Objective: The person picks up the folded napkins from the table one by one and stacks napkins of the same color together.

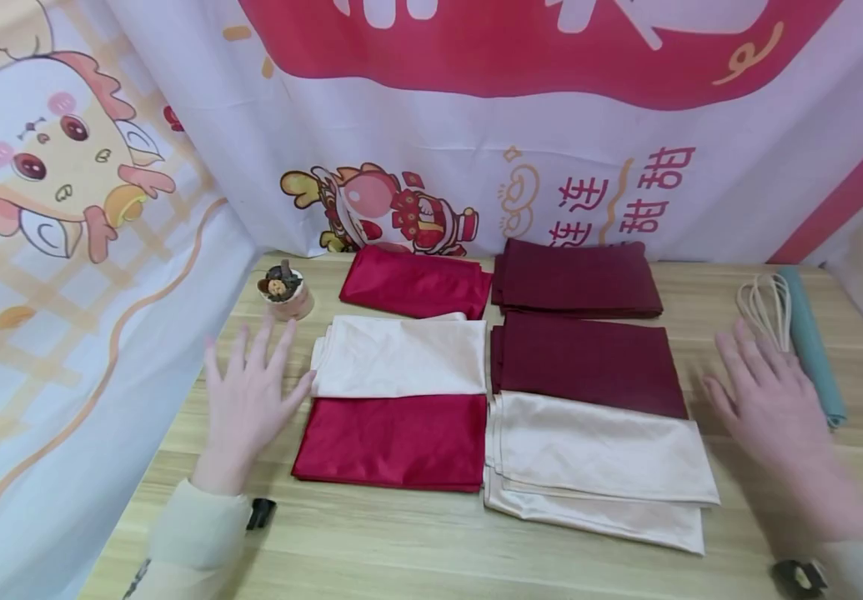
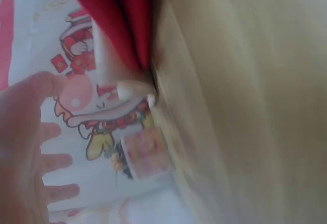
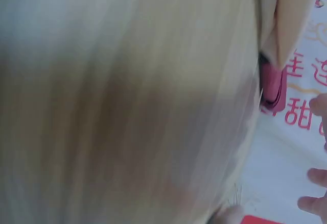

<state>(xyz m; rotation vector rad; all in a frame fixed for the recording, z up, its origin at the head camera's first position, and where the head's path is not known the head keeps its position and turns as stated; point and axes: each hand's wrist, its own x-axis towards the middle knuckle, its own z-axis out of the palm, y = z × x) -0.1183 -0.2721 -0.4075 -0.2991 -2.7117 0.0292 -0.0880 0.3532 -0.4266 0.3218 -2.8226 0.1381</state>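
Folded cloths lie in two columns on the wooden table. The left column has a bright red cloth [image 1: 416, 282] at the back, a cream cloth [image 1: 404, 357] in the middle and another red cloth [image 1: 397, 442] in front. On the right are two dark maroon cloths, one at the back [image 1: 577, 279] and one nearer [image 1: 589, 362], with cream cloths [image 1: 604, 450] in front. My left hand [image 1: 247, 400] is spread left of the cream cloth, its thumb close to that cloth's edge, holding nothing. To the right of the cloths, my right hand [image 1: 769, 400] extends with parted fingers, also holding nothing.
A small decorated pot [image 1: 286, 292] stands at the back left. By the right hand lie a white cord loop [image 1: 765, 308] and a teal rolled item [image 1: 814, 350]. Printed fabric [image 1: 416, 125] hangs behind the wooden table [image 1: 371, 542].
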